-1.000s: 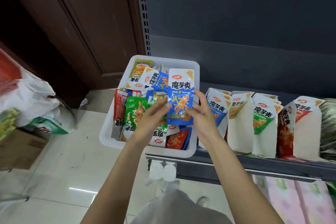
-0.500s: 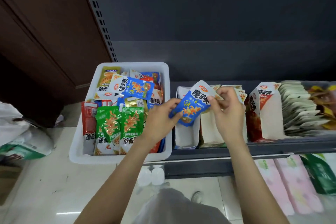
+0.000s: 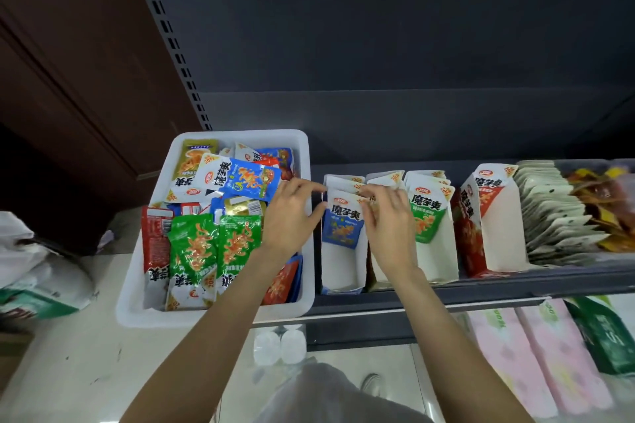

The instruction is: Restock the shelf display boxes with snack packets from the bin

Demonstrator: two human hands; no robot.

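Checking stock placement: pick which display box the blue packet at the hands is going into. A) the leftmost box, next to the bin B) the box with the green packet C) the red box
A: the blue packet stands in the leftmost display box, right beside the white bin, with both hands at its top.

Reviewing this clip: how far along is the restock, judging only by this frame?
Early to midway. Done: the green display box and red display box each show packets standing. In hand: the left hand and right hand are at the top of a blue packet standing in the leftmost display box, which looks mostly unfilled. Left: the white bin holds many packets.
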